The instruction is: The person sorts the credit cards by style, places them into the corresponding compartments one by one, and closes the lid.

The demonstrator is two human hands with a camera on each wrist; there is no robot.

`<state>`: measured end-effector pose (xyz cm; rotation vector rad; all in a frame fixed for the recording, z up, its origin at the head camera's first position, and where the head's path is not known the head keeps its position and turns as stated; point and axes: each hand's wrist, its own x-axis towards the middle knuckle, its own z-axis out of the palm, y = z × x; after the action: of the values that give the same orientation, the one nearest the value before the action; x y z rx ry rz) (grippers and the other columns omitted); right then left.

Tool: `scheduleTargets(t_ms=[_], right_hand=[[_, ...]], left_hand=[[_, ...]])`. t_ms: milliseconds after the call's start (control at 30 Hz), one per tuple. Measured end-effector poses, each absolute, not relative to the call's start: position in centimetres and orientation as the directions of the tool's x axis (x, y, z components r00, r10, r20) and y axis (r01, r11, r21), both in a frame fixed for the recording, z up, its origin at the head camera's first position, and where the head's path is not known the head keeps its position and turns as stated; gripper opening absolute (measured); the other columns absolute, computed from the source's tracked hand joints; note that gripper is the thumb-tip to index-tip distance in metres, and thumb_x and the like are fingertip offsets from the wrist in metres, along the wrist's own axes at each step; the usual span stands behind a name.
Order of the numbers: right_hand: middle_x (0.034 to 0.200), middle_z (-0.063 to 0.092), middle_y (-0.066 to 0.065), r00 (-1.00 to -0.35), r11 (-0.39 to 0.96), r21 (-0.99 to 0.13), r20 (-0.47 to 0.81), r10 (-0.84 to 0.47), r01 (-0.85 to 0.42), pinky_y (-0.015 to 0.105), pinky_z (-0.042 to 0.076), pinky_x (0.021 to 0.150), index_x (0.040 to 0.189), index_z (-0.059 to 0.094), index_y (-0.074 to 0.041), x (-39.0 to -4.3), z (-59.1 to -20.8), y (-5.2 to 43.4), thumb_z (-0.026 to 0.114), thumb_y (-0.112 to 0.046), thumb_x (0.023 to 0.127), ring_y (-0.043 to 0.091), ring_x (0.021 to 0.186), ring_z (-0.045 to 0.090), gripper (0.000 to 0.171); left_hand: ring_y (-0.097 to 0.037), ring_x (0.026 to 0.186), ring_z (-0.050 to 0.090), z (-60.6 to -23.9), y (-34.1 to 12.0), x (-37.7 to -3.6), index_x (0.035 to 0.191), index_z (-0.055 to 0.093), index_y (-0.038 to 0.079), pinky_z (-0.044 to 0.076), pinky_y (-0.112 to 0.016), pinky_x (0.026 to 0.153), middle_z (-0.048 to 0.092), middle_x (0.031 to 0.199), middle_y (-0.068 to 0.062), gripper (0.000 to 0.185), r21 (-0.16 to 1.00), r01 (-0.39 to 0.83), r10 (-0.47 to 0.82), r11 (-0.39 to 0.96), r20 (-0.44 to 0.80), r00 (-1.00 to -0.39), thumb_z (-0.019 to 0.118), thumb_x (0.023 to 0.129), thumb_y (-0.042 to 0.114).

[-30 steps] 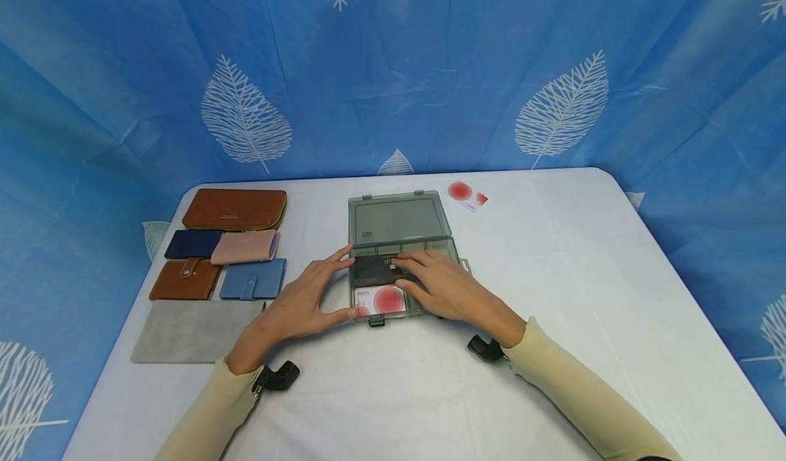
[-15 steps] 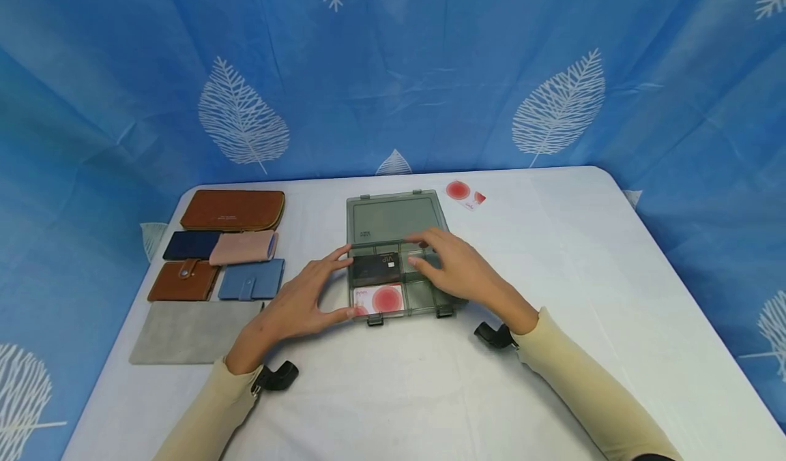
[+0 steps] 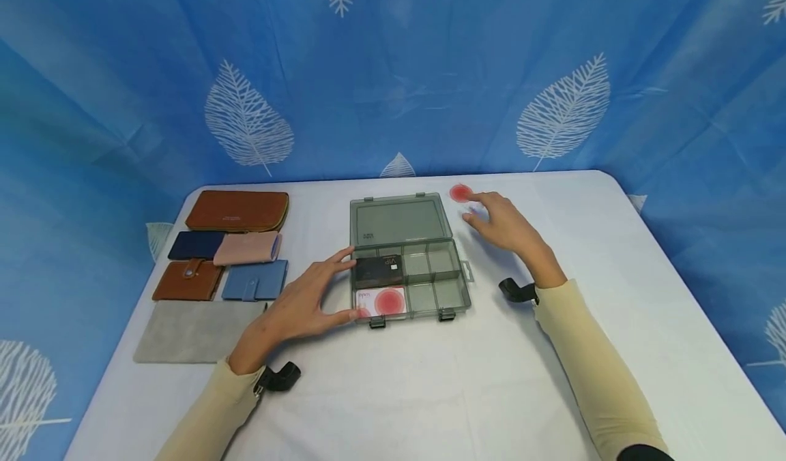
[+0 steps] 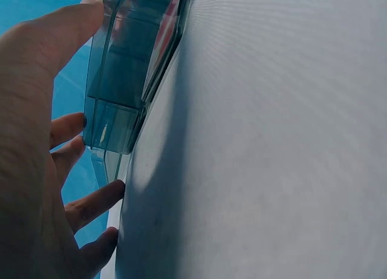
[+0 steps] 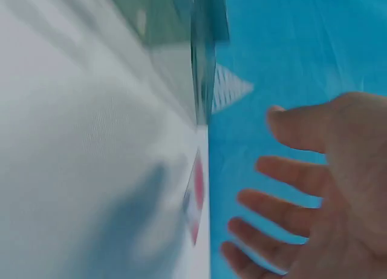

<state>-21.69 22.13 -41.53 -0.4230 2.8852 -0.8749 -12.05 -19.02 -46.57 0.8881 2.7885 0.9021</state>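
A clear grey-green plastic compartment box (image 3: 432, 297) lies with its lid (image 3: 399, 219) laid back. Inside on the left are a black card marked VIP (image 3: 374, 272) and, nearer, a white card with a red circle (image 3: 383, 302). My left hand (image 3: 303, 297) rests against the box's left side, thumb near the front corner and fingers spread toward the hinge; the left wrist view shows the thumb (image 4: 91, 16) at the box edge. My right hand (image 3: 506, 226), fingers apart and holding nothing, hovers by a second red-circled card (image 3: 460, 193), partly covering it; the right wrist view shows the fingers spread (image 5: 284, 212).
At the left lie a brown zip wallet (image 3: 236, 210), a navy wallet (image 3: 193, 245), a pink one (image 3: 242, 248), a brown snap one (image 3: 184, 281), a blue one (image 3: 254, 280) and a grey pouch (image 3: 190, 333). A blue leaf-print curtain (image 3: 393, 72) hangs behind the white table.
My right hand has left the black card in the box and moved right and away from me to the loose card. The left hand stays at the box.
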Motion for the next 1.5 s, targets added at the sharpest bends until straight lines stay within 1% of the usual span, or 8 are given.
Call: scheduleTargets(t_ms=[133, 267, 400, 667, 900, 1200, 1367, 1500], right_hand=[[0.163, 0.040, 0.035, -0.958, 0.824, -0.532, -0.076, -0.276, -0.195, 0.065, 0.022, 0.127, 0.159, 0.042, 0.011, -22.5, -42.4, 23.0, 0.054, -0.026, 0.114, 0.053, 0.155, 0.031, 0.059], [0.166, 0.036, 0.034, -0.958, 0.846, -0.494, -0.083, -0.275, -0.200, 0.064, 0.020, 0.128, 0.159, 0.041, 0.012, -22.7, -43.4, 23.6, 0.053, -0.025, 0.113, 0.054, 0.156, 0.029, 0.060], [0.169, 0.033, 0.030, -0.957, 0.863, -0.459, -0.083, -0.277, -0.210, 0.063, 0.019, 0.128, 0.158, 0.045, 0.010, -22.8, -44.0, 23.9, 0.053, -0.025, 0.113, 0.053, 0.156, 0.027, 0.057], [0.165, 0.043, 0.028, -0.961, 0.867, -0.442, -0.036, -0.275, -0.231, 0.063, 0.024, 0.126, 0.150, 0.058, 0.006, -22.7, -44.0, 23.8, 0.058, -0.020, 0.111, 0.051, 0.153, 0.035, 0.046], [0.159, 0.045, 0.033, -0.967, 0.878, -0.429, -0.037, -0.254, -0.214, 0.067, 0.032, 0.122, 0.146, 0.063, 0.004, -22.4, -44.3, 23.7, 0.060, -0.019, 0.111, 0.056, 0.148, 0.039, 0.042], [0.159, 0.047, 0.033, -0.961, 0.886, -0.395, -0.031, -0.276, -0.242, 0.064, 0.029, 0.124, 0.138, 0.067, 0.005, -22.4, -44.1, 23.6, 0.062, -0.016, 0.110, 0.053, 0.150, 0.040, 0.036], [0.153, 0.053, 0.032, -0.957, 0.877, -0.406, -0.015, -0.288, -0.258, 0.064, 0.034, 0.122, 0.131, 0.071, 0.005, -22.3, -44.2, 23.5, 0.064, -0.015, 0.108, 0.053, 0.144, 0.046, 0.031], [0.145, 0.059, 0.031, -0.960, 0.873, -0.416, 0.007, -0.278, -0.256, 0.063, 0.040, 0.117, 0.123, 0.075, 0.005, -22.1, -44.4, 23.4, 0.071, -0.016, 0.105, 0.051, 0.138, 0.053, 0.028]], left_hand=[[-0.031, 0.152, 0.045, -46.6, -19.0, -12.0, 0.168, 0.040, 0.020, 0.047, -0.067, 0.109, 0.023, 0.179, 0.008, 0.095, 0.558, 0.500, 0.547, 0.662, 0.096, -0.831, 0.080, 0.091, 0.060], [-0.031, 0.151, 0.045, -46.6, -18.9, -11.9, 0.167, 0.042, 0.019, 0.047, -0.067, 0.109, 0.024, 0.178, 0.008, 0.094, 0.553, 0.505, 0.546, 0.663, 0.106, -0.831, 0.080, 0.091, 0.060], [-0.029, 0.151, 0.046, -46.4, -19.0, -12.0, 0.168, 0.040, 0.020, 0.048, -0.066, 0.109, 0.024, 0.178, 0.011, 0.095, 0.547, 0.506, 0.545, 0.667, 0.104, -0.832, 0.079, 0.091, 0.061], [-0.030, 0.149, 0.047, -46.2, -19.0, -12.2, 0.168, 0.039, 0.020, 0.049, -0.066, 0.106, 0.025, 0.178, 0.010, 0.096, 0.535, 0.519, 0.549, 0.667, 0.119, -0.828, 0.079, 0.091, 0.060], [-0.031, 0.150, 0.047, -46.5, -19.0, -12.0, 0.168, 0.040, 0.020, 0.049, -0.068, 0.105, 0.026, 0.178, 0.006, 0.095, 0.544, 0.517, 0.550, 0.661, 0.117, -0.827, 0.079, 0.091, 0.060], [-0.030, 0.150, 0.046, -46.8, -18.9, -12.0, 0.167, 0.040, 0.020, 0.048, -0.067, 0.107, 0.024, 0.179, 0.007, 0.094, 0.541, 0.521, 0.550, 0.660, 0.125, -0.826, 0.079, 0.092, 0.060], [-0.031, 0.150, 0.046, -46.9, -19.0, -11.8, 0.168, 0.040, 0.020, 0.047, -0.068, 0.107, 0.024, 0.179, 0.008, 0.095, 0.543, 0.515, 0.547, 0.664, 0.117, -0.829, 0.079, 0.091, 0.059], [-0.031, 0.150, 0.046, -47.0, -18.9, -11.8, 0.168, 0.038, 0.020, 0.048, -0.068, 0.107, 0.024, 0.178, 0.009, 0.095, 0.543, 0.513, 0.546, 0.665, 0.116, -0.830, 0.080, 0.091, 0.059]])
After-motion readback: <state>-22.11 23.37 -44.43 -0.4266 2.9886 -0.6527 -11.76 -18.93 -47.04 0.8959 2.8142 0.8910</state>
